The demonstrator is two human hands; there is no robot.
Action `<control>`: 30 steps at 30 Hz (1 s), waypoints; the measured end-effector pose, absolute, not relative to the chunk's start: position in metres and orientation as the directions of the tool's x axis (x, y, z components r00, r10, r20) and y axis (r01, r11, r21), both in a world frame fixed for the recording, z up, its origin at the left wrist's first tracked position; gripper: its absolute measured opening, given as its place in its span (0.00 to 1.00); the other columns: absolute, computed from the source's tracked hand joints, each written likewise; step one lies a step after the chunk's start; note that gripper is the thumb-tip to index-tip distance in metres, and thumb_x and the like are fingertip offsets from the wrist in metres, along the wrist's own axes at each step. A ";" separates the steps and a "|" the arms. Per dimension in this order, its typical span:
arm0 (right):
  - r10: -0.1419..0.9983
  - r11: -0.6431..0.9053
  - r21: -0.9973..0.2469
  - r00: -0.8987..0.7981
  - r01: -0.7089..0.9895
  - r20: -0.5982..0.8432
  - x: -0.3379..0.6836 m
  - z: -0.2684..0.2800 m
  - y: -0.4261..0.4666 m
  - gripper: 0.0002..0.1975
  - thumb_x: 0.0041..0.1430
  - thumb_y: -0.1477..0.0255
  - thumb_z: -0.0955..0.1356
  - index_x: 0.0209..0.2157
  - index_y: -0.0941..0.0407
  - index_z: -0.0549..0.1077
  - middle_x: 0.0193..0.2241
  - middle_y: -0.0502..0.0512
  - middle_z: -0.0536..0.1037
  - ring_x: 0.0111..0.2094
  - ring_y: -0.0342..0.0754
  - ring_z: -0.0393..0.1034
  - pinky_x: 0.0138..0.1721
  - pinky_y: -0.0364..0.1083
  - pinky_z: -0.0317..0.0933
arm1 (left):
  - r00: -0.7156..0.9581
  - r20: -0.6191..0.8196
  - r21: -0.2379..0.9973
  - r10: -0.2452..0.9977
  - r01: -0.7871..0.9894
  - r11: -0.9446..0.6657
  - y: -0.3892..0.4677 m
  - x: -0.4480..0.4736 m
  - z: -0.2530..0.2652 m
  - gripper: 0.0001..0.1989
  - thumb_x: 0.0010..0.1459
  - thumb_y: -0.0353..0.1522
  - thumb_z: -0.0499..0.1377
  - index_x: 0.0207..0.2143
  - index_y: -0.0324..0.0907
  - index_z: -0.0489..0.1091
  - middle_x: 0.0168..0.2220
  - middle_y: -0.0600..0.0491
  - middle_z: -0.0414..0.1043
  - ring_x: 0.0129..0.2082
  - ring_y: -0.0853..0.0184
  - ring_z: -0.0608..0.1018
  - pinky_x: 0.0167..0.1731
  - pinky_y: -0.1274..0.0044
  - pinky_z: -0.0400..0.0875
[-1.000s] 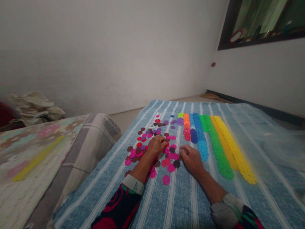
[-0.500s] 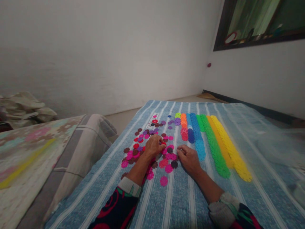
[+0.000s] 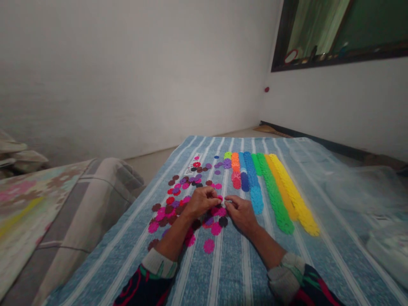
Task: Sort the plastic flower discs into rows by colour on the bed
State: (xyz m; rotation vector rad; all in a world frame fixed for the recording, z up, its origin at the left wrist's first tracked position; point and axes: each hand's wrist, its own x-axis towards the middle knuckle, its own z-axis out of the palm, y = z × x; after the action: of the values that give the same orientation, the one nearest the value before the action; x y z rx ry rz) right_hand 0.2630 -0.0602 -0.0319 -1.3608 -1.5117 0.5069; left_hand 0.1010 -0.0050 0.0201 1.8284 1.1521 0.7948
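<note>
My left hand is over the loose pile of flower-shaped plastic discs, its thumb and fingers pinching a pinkish-red flower disc. Close on its right is my right hand, fingers bent together, the tips almost meeting the disc; whether they hold anything is too small to see. Below the hands lie a magenta disc and a black disc. More pink, brown, red and purple discs spread around and partly under my left forearm.
Overlapping rows of discs by colour run along the right: yellow, green, blue and orange. A clear plastic bag lies at the far right on the striped cloth. A draped grey fabric edge borders the left.
The view has turned slightly right, shifting everything left. My hands have come closer together, my left hand moving a little toward the right hand and toward me with the disc.
</note>
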 end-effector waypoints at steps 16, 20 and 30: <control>0.942 0.285 -0.876 0.055 0.389 0.331 0.265 -0.029 -0.060 0.12 0.57 0.68 0.64 0.33 0.57 0.78 0.15 0.47 0.70 0.18 0.42 0.63 0.24 0.40 0.55 | 0.448 -0.012 0.947 0.894 0.293 -0.135 -0.009 0.103 0.021 0.10 0.42 0.35 0.66 0.24 0.37 0.72 0.19 0.57 0.69 0.20 0.74 0.68 0.22 0.81 0.61; 0.944 0.276 -0.890 0.073 0.362 0.322 0.263 -0.030 -0.060 0.11 0.57 0.67 0.64 0.32 0.57 0.77 0.16 0.47 0.71 0.18 0.42 0.64 0.23 0.40 0.55 | 0.490 -0.078 0.979 0.868 0.202 -0.027 -0.008 0.099 0.019 0.12 0.44 0.36 0.65 0.29 0.36 0.75 0.22 0.53 0.74 0.21 0.72 0.72 0.24 0.79 0.65; 0.922 0.282 -0.907 0.173 0.313 0.346 0.260 -0.028 -0.059 0.10 0.56 0.65 0.64 0.24 0.54 0.67 0.12 0.42 0.62 0.15 0.40 0.57 0.21 0.41 0.50 | 0.398 -0.046 0.951 0.916 0.298 -0.082 0.020 0.119 0.019 0.07 0.42 0.33 0.63 0.25 0.38 0.73 0.18 0.56 0.72 0.19 0.71 0.72 0.23 0.79 0.66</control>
State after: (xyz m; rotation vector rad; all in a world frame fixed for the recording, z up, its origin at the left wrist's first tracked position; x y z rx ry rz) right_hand 0.2602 -0.0594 -0.0281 -1.2578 -1.3733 0.6534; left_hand 0.1188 0.0203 0.0189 1.6142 1.0978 0.7425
